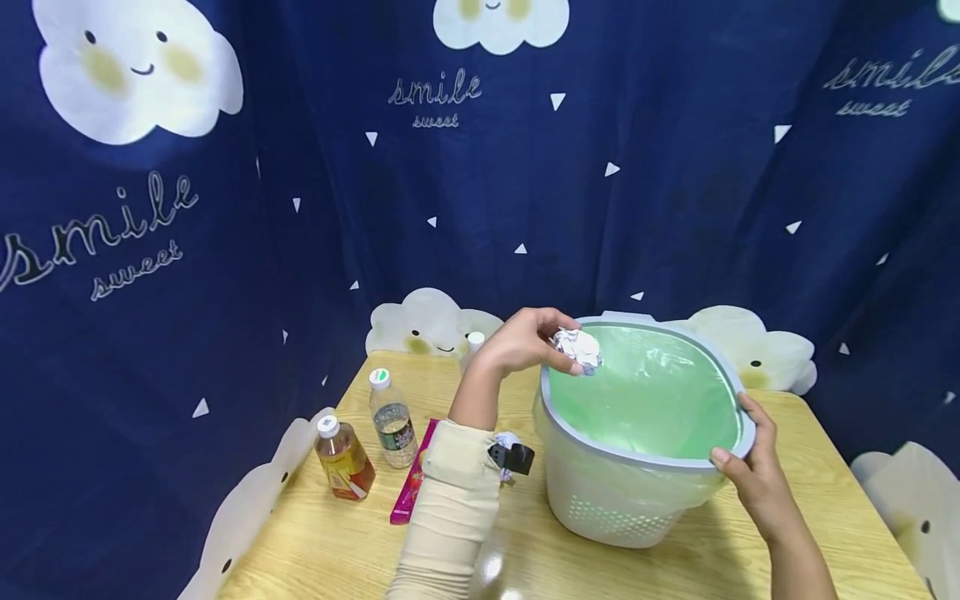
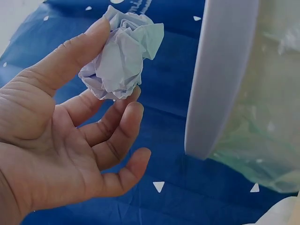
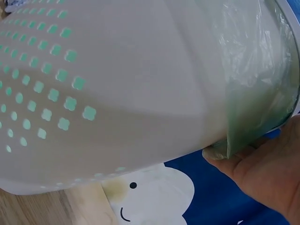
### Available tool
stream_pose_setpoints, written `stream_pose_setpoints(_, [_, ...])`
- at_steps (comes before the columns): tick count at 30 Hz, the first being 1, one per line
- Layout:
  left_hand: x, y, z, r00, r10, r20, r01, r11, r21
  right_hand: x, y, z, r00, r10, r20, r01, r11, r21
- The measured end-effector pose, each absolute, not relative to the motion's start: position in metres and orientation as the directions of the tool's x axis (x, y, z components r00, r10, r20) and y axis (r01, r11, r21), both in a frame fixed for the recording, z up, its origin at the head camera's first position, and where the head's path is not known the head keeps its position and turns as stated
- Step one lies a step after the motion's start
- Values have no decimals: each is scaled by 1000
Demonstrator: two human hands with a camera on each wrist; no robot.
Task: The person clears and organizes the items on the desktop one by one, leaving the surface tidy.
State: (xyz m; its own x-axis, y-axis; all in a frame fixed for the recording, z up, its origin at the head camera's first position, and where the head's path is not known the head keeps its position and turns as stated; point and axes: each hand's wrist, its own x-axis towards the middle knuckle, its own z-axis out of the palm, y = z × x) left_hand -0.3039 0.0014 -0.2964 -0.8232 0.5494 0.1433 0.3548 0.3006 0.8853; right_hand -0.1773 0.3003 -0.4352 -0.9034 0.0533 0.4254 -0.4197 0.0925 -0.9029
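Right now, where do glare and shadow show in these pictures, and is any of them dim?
Head view: white glare spots on the wooden table near the bottom edge, shiny streaks on the green bin liner, a shadow beside the trash bin; left wrist view: dimmer overall, though creases in the crumpled paper ball read clearly; right wrist view: pale highlights on the liner.

The paper ball point(image 2: 121, 61) I pinch beside the bin point(image 1: 588, 483) looks matt, rough with creases. The bin is smooth plastic, its liner point(image 1: 645, 392) glossy, thin film. Below the bin, a shiny wood-grain tabletop point(image 1: 292, 550); behind it, cloth curtain point(image 1: 480, 192).
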Motion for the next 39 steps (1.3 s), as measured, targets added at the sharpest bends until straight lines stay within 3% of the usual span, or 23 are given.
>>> stream_pose_setpoints(7, [-309,8,-293,-835,536,127,345,330,878,-177,308,-427,-904,-39,425,-425,187,-886])
stream_pose_setpoints(13, [-313,15,-291,-837,533,120,349,351,869,-176,313,-417,-911,-77,405,-405,352,-844])
stream_pose_setpoints(21, [-316,23,-291,-844,528,98,330,366,870,-176,320,-397,-965,-30,260,-234,543,-806])
stream_pose_setpoints(39, [-327,48,-291,-839,541,54,283,350,893,-186,316,-411,-938,-59,342,-338,380,-861])
